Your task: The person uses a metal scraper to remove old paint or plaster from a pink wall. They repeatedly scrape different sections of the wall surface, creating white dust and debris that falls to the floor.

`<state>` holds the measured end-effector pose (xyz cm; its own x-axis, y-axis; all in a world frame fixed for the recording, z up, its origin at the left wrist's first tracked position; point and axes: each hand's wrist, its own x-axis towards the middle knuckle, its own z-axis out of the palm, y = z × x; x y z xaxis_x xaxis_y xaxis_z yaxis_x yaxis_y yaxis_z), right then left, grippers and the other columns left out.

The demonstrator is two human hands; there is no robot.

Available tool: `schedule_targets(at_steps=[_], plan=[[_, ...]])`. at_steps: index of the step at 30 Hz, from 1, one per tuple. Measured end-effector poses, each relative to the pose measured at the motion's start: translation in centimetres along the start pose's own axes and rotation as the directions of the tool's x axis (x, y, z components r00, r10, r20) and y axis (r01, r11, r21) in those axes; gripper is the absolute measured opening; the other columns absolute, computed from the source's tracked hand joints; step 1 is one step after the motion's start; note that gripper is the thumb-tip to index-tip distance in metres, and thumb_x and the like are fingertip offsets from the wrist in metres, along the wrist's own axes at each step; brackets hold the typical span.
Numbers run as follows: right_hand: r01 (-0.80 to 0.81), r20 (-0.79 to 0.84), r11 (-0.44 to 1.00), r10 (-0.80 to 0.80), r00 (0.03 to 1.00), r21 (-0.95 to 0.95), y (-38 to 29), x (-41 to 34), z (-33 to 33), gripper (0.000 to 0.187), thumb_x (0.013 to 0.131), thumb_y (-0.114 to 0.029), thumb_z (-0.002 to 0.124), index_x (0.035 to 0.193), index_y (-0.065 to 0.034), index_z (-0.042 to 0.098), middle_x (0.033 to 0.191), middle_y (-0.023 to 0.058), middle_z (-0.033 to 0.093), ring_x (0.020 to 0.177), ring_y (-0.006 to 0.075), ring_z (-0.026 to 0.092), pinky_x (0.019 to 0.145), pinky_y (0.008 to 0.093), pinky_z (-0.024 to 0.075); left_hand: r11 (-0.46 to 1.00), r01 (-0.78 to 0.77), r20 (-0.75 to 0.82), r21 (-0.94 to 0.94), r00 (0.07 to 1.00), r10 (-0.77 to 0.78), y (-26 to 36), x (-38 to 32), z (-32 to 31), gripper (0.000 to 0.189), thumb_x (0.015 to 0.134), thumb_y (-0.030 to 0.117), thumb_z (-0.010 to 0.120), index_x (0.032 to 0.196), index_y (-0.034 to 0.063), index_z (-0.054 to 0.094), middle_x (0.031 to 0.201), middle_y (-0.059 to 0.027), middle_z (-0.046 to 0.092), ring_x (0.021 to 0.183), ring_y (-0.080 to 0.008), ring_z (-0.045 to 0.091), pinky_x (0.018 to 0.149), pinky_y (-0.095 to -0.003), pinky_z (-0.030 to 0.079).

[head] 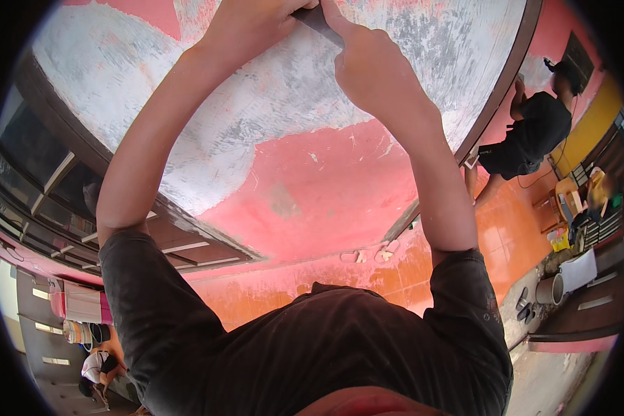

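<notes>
Both my arms reach up to a wall whose pink paint (333, 161) gives way to a large scraped patch of whitish and grey plaster (223, 135). A flat, dark metal scraper blade (320, 23) lies across between my hands at the top of the view. My right hand (377, 67) is closed around its near end, with the index finger stretched along it. The fingers of my left hand (255, 23) grip its other end. The blade's working edge and some fingertips are cut off by the frame's upper rim.
Dark-framed window panes (47, 171) stand at left. A brown door frame (499, 88) edges the wall at right, with a person in black (535, 130) beyond. Sandals (387, 251) lie on the orange tiled floor (405, 281). Another person (98, 366) bends low at lower left. A bucket (549, 289) stands at right.
</notes>
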<state>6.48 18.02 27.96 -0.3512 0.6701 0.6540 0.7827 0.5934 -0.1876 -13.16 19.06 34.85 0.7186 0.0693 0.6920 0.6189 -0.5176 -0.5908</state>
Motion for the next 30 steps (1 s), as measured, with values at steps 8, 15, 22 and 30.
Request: schedule_targets(at_steps=[8, 15, 22, 30], plan=[[-0.015, 0.020, 0.996, 0.013, 1.000, 0.094, -1.1, 0.4, -1.6, 0.071, 0.086, 0.001, 0.049, 0.156, -0.0011, 0.037, 0.090, 0.0329, 0.070, 0.088, 0.0506, 0.070, 0.081, 0.0574, 0.0554, 1.000, 0.006, -0.046, 0.012, 0.999, -0.006, 0.2, 0.0, -0.2, 0.009, 0.074, 0.002, 0.066, 0.083, 0.0047, 0.066, 0.086, -0.0096, 0.068, 0.084, -0.0297, 0.067, 0.073, -0.0400, 0.056], [-0.029, -0.058, 0.986, 0.039, 0.998, 0.167, 0.4, -2.2, 0.2, 0.074, 0.090, 0.000, 0.051, 0.159, -0.0238, 0.041, 0.080, 0.0248, 0.067, 0.072, 0.0424, 0.067, 0.072, 0.0517, 0.0546, 0.994, 0.042, 0.079, 0.096, 0.996, -0.050, 1.7, -1.8, 0.9, 0.025, 0.079, -0.001, 0.070, 0.103, 0.0078, 0.071, 0.117, -0.0011, 0.073, 0.107, -0.0218, 0.070, 0.081, -0.0335, 0.061], [-0.298, 0.495, 0.934, 0.168, 0.853, 0.198, 5.1, -18.2, 5.9, 0.078, 0.093, -0.007, 0.056, 0.164, -0.0229, 0.028, 0.090, 0.0272, 0.070, 0.084, 0.0469, 0.069, 0.079, 0.0565, 0.0540, 0.933, 0.196, 0.165, -0.302, 0.975, -0.151, 19.3, -14.7, 3.8, 0.019, 0.084, 0.005, 0.071, 0.103, 0.0030, 0.071, 0.130, -0.0077, 0.070, 0.124, -0.0279, 0.065, 0.113, -0.0483, 0.047], [-0.528, 0.546, 0.737, 0.259, 0.797, 0.422, 14.7, -34.1, 9.6, 0.077, 0.090, -0.004, 0.061, 0.162, -0.0120, 0.034, 0.087, 0.0257, 0.063, 0.078, 0.0313, 0.065, 0.075, 0.0391, 0.0521, 0.090, 0.847, 0.697, -0.523, 0.487, -0.526, 36.8, -24.5, 6.4, 0.020, 0.086, -0.003, 0.061, 0.102, 0.0052, 0.070, 0.132, -0.0098, 0.069, 0.114, -0.0275, 0.068, 0.089, -0.0369, 0.057]])
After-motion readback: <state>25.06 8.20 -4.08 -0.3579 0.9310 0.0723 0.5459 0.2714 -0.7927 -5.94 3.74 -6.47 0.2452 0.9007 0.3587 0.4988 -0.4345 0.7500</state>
